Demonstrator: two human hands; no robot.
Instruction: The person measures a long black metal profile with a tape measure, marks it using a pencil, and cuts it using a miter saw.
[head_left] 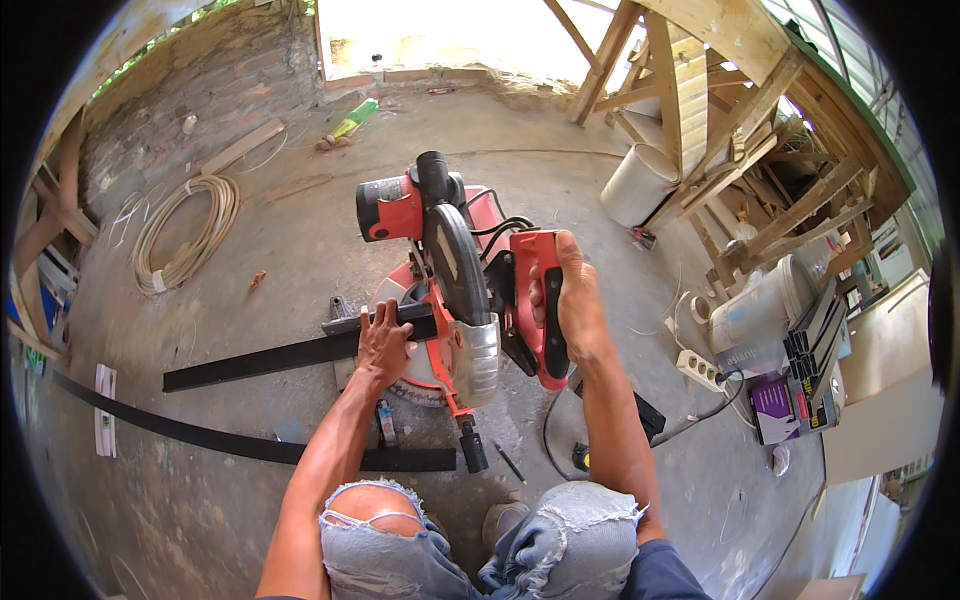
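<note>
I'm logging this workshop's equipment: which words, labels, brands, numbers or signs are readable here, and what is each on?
I don't copy out printed wording, but it shows here:
White bucket: large lettering on its side, partly readable.
Purple box: pale print, some of it large, the rest too small to read.
Red miter saw: pale label on the motor, too small to read.

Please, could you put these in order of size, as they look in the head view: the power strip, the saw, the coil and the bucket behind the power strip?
1. Saw
2. Coil and bucket: too alike to rank
3. Power strip
</note>
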